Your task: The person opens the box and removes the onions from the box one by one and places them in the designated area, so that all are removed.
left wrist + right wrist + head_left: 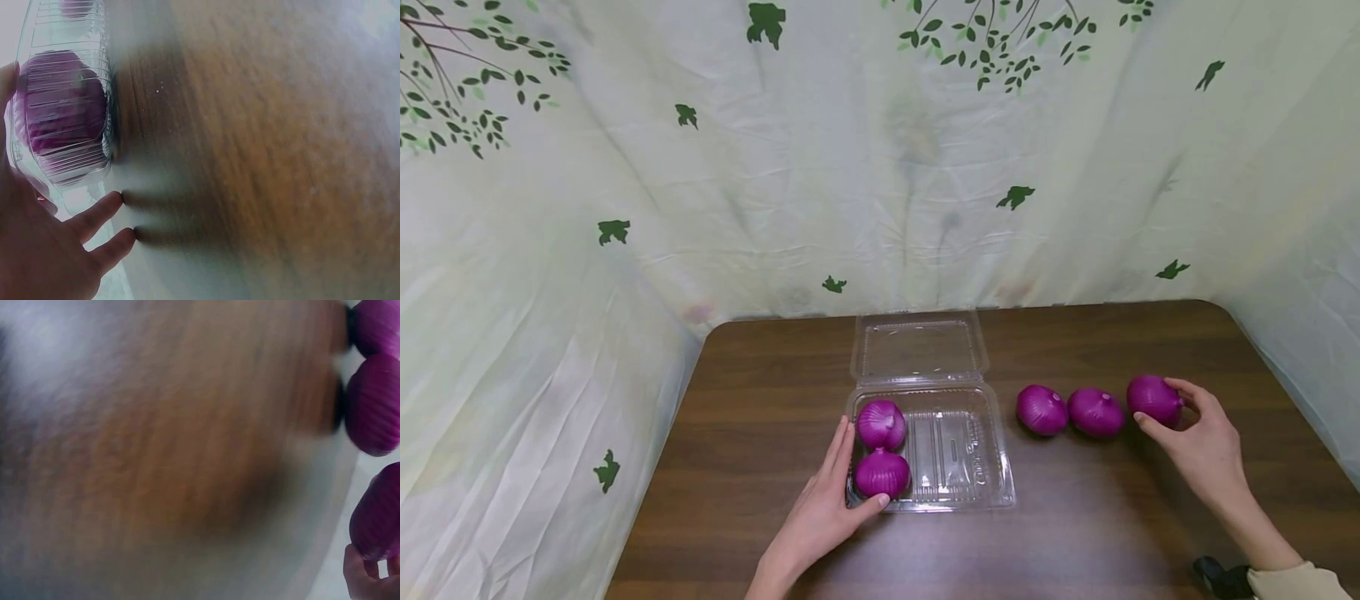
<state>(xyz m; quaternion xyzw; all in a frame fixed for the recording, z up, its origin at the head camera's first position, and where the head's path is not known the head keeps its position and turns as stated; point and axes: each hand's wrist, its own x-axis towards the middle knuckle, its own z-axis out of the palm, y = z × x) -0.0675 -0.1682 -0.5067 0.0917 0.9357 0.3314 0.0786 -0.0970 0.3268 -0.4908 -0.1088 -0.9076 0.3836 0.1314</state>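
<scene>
Purple onion, pinched in right hand

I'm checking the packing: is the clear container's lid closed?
No, the lid is open, extending from the far edge of the container.

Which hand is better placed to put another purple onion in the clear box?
Probably the right hand: it pinches a purple onion, while the left hand touches the clear box, on the side away from that onion.
</scene>
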